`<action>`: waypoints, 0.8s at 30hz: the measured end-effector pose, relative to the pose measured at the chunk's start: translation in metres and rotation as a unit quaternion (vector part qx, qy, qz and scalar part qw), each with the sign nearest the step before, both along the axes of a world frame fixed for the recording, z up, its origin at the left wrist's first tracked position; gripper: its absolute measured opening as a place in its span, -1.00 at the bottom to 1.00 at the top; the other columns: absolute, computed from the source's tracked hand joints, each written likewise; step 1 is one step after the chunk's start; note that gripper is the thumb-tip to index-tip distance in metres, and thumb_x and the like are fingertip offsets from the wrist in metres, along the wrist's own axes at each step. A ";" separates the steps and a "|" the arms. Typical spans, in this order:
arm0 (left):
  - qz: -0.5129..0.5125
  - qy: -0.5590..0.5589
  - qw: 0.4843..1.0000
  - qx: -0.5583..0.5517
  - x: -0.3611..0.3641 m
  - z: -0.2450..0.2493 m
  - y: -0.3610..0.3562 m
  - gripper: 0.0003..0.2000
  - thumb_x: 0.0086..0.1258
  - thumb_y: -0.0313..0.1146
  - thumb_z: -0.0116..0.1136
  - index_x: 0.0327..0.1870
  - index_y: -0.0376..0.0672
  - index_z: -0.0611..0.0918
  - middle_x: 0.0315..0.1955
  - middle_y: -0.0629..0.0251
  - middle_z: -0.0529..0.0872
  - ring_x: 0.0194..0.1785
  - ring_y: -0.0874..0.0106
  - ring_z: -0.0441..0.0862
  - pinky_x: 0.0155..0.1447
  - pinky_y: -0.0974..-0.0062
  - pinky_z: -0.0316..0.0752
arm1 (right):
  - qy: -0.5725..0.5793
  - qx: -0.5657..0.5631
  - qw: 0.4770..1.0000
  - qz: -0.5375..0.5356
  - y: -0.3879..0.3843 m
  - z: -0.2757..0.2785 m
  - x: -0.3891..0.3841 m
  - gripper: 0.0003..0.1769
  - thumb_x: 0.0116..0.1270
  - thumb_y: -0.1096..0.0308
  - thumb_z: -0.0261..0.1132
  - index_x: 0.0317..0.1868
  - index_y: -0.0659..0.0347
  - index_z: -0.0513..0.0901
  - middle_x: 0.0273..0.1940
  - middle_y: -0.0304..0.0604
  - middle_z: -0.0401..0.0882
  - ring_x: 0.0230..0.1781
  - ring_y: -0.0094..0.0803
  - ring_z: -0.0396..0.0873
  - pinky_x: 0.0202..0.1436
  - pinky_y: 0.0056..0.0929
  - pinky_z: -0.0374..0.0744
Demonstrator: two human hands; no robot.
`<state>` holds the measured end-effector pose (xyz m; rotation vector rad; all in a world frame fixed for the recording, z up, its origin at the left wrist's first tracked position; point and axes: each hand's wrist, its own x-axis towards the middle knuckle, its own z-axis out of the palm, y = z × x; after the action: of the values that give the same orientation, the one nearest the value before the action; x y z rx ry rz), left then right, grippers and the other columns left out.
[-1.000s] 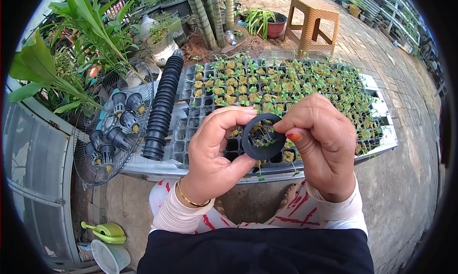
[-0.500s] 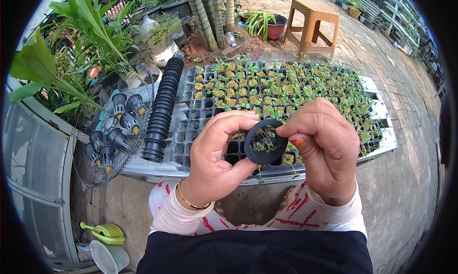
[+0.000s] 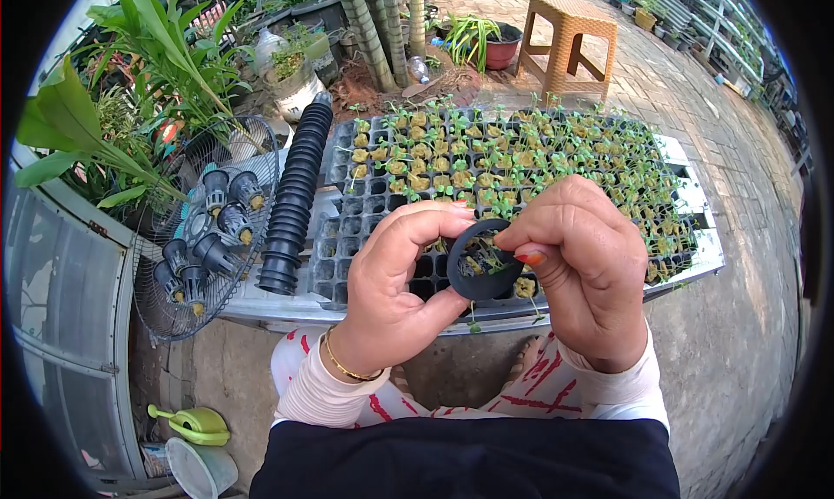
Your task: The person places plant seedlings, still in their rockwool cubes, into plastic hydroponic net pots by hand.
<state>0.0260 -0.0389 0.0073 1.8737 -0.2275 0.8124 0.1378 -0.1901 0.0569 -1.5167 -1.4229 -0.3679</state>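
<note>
My left hand (image 3: 395,290) grips a black net pot (image 3: 479,289) from the side, thumb below and fingers above, its open mouth facing me. Thin pale stems and green bits of seedlings (image 3: 488,257) show inside the mouth. At the upper right of the rim, my right hand (image 3: 586,269) has thumb and forefinger pinched together, the tips reaching into the opening. Whatever lies between those tips is hidden. Behind both hands lies a black seedling tray (image 3: 352,225) holding many sprouts in tan sponge-like plugs (image 3: 421,166); several cells at its left are bare.
A long stack of nested black net pots (image 3: 295,195) lies left of the tray. Beside it, a wire basket (image 3: 156,321) holds several filled net pots (image 3: 217,254). A woven-pattern stool (image 3: 578,17) stands behind the table. Down left are a green watering can (image 3: 200,425) and a pale bucket (image 3: 201,467).
My right fingertips have moved slightly left, further over the pot's mouth. The left hand keeps its hold on the pot with barely any shift.
</note>
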 end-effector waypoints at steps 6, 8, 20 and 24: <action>-0.004 -0.002 1.000 -0.009 0.000 0.000 0.000 -0.51 0.03 -0.70 0.33 0.03 -0.31 0.43 0.07 0.06 0.47 0.20 0.29 0.47 0.30 0.33 0.37 | -0.017 0.012 1.000 0.004 -0.002 0.001 0.001 -0.82 0.23 0.30 0.30 -0.38 0.26 0.61 -0.48 -0.20 0.54 -0.45 -0.33 0.48 -0.30 -0.43 0.42; -0.003 -0.002 1.000 -0.010 0.000 0.000 0.001 -0.51 0.03 -0.70 0.32 0.03 -0.31 0.43 0.07 0.06 0.48 0.20 0.29 0.47 0.30 0.33 0.37 | -0.018 0.014 1.000 0.006 -0.002 0.002 0.002 -0.82 0.23 0.30 0.30 -0.38 0.26 0.61 -0.48 -0.20 0.54 -0.45 -0.33 0.49 -0.30 -0.43 0.42; 0.001 -0.005 1.000 -0.005 0.000 0.001 0.001 -0.51 0.03 -0.70 0.33 0.03 -0.31 0.44 0.07 0.08 0.49 0.20 0.30 0.47 0.29 0.34 0.37 | -0.029 0.013 0.999 0.013 -0.004 0.004 0.000 -0.82 -0.03 0.57 0.35 -0.34 0.23 0.63 -0.44 -0.15 0.54 -0.45 -0.24 0.49 -0.36 -0.36 0.38; 0.007 -0.003 1.000 -0.006 -0.001 0.001 0.001 -0.51 0.04 -0.69 0.34 0.03 -0.31 0.44 0.07 0.09 0.49 0.20 0.30 0.47 0.29 0.34 0.37 | -0.039 0.019 0.999 0.005 -0.002 0.005 -0.002 -0.81 -0.04 0.57 0.35 -0.34 0.23 0.63 -0.44 -0.16 0.53 -0.46 -0.24 0.48 -0.37 -0.36 0.37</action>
<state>0.0252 -0.0377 0.0081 1.8644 -0.2135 0.8260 0.1357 -0.1925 0.0618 -1.4778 -1.4755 -0.4486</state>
